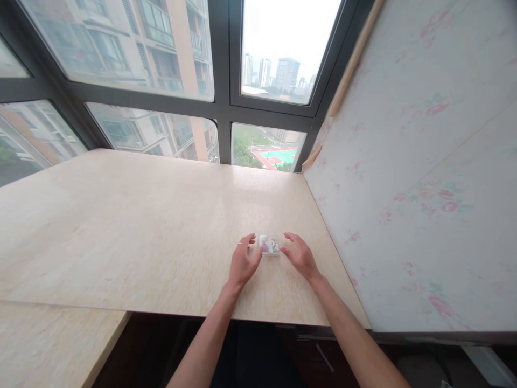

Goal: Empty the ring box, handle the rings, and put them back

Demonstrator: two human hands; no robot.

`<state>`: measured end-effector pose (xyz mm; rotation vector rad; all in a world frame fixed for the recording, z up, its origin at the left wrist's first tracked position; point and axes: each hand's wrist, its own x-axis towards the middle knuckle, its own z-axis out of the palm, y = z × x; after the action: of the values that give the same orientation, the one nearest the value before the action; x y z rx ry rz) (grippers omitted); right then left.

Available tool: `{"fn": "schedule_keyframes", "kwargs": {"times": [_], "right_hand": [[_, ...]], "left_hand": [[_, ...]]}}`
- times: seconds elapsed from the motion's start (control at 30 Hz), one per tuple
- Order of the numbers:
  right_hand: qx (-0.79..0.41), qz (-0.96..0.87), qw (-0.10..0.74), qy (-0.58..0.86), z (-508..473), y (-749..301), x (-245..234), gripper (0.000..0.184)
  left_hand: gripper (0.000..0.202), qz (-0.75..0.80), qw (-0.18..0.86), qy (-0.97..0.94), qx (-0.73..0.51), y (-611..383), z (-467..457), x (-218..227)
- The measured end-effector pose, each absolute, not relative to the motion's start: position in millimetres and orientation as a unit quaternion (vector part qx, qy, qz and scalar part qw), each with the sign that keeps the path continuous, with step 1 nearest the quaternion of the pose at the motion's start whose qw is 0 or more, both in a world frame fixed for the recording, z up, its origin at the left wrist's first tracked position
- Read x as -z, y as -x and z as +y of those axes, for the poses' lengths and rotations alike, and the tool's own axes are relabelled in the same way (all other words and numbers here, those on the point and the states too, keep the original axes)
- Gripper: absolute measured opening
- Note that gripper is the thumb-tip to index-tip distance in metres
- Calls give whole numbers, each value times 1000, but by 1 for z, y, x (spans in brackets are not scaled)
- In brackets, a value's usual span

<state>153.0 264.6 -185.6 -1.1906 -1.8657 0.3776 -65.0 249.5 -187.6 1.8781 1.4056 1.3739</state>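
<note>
A small clear plastic box [269, 246] with white and coloured items inside lies on the beige stone counter [161, 231]. My left hand [244, 262] is at its left side, fingers curved and apart, with a ring on one finger; the thumb is close to the box's edge. On the other side my right hand [300, 255] is curved in the same way, its thumb and fingers spread and its thumb tip near the box. Neither hand is closed around the box. Whether the thumbs touch it cannot be made out.
Dark-framed windows [224, 64] rise along the counter's far edge. To the right stands a wall [424, 188] with flowered paper. A lower slab [52, 339] joins the counter at the front left. Below the front edge is a dark drawer front [311, 355] with a metal handle.
</note>
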Motion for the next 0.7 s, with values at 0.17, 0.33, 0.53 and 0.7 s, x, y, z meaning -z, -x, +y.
{"fn": "schedule_keyframes", "kwargs": {"times": [0.17, 0.33, 0.53, 0.7], "right_hand": [[-28, -814, 379, 440, 256, -149, 181, 38], [1, -810, 371, 453, 254, -147, 182, 35], [-8, -800, 371, 471, 254, -146, 186, 26], [-11, -794, 376, 478, 254, -146, 185, 25]], "left_hand": [[21, 528, 255, -606, -539, 70, 242, 180], [19, 526, 311, -573, -547, 75, 238, 183], [19, 515, 335, -573, -542, 78, 233, 187], [19, 514, 339, -572, -542, 78, 231, 185]]}}
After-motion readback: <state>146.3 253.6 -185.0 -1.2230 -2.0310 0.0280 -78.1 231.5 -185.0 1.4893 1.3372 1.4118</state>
